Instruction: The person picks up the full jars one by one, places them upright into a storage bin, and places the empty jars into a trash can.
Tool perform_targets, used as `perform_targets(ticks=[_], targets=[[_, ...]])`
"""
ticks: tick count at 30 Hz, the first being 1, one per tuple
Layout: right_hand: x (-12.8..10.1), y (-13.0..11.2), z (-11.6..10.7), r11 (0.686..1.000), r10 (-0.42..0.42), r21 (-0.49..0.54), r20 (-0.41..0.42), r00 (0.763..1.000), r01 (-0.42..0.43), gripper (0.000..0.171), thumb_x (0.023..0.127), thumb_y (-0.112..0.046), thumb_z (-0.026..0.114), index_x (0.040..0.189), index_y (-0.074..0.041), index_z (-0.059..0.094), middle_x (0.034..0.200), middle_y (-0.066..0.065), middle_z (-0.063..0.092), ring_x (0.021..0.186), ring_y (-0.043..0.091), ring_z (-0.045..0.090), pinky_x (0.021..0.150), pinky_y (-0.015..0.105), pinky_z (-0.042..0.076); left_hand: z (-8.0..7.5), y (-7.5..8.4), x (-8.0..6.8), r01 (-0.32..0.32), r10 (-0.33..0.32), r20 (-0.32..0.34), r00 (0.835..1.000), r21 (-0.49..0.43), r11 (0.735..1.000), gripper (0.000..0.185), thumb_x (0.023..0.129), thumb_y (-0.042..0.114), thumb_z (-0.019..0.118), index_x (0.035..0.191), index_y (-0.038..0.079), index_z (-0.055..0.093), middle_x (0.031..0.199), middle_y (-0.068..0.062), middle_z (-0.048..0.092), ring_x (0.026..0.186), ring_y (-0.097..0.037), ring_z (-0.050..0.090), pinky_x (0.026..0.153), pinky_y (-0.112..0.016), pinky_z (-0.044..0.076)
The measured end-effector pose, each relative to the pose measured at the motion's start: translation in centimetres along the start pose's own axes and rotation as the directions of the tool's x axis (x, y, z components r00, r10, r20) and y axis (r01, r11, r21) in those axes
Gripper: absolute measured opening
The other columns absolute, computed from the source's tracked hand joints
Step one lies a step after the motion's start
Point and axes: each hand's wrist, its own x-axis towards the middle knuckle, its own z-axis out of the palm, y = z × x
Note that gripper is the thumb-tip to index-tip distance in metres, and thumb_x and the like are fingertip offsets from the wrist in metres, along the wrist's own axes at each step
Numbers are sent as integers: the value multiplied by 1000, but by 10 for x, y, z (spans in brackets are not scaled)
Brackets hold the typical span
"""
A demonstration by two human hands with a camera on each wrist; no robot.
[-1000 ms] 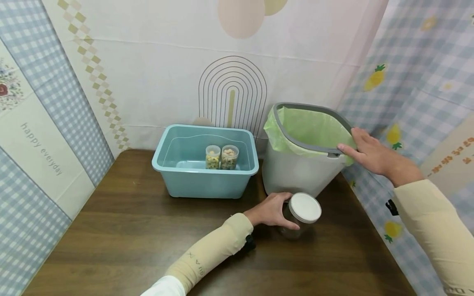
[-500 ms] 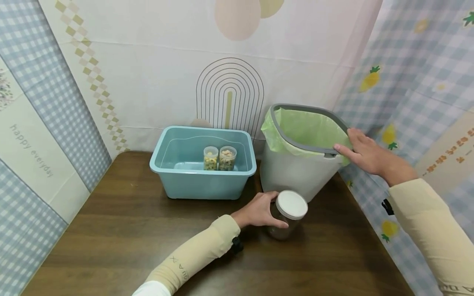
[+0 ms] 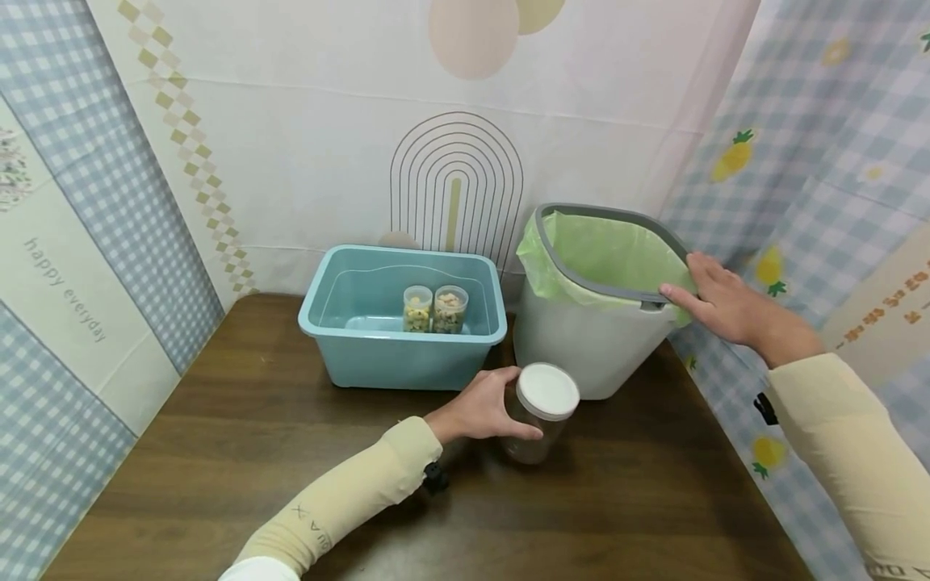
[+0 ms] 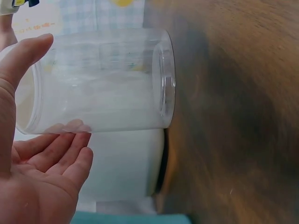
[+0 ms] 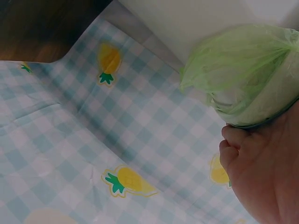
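Observation:
My left hand (image 3: 485, 406) holds a clear jar (image 3: 529, 448) with a white lid (image 3: 548, 390) in front of the trash can, thumb on the near side and fingers on the far side. In the left wrist view the jar (image 4: 103, 88) looks see-through, with no contents visible; I cannot tell whether its base touches the table. My right hand (image 3: 730, 307) grips the right corner of the grey rim (image 3: 610, 216) of a white trash can (image 3: 574, 339). A green bag (image 3: 613, 246) lines the can, and its edge hangs over the rim in the right wrist view.
A blue plastic tub (image 3: 403, 363) stands left of the trash can. Inside it are two small clear containers, one with yellowish pieces (image 3: 417, 313) and one with mixed pieces (image 3: 449, 315). Brown wooden table (image 3: 291, 452) beneath; patterned cloths (image 3: 327, 161) hang behind and at the sides.
My left hand has moved left along the table with the jar, from in front of the can's middle towards its left side. The right hand stays at the rim.

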Motion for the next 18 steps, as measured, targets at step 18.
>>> perform_targets(ticks=[18], targets=[[1,0,1,1000,-9,22,1,1000,9,97,110,-64,28,164,3,-17,171,31,-23,159,56,-15,124,78,-2,-51,28,-28,-19,19,1,1000,-53,998,81,74,39,96,139,7,61,132,-5,71,130,-19,67,114,-42,54]])
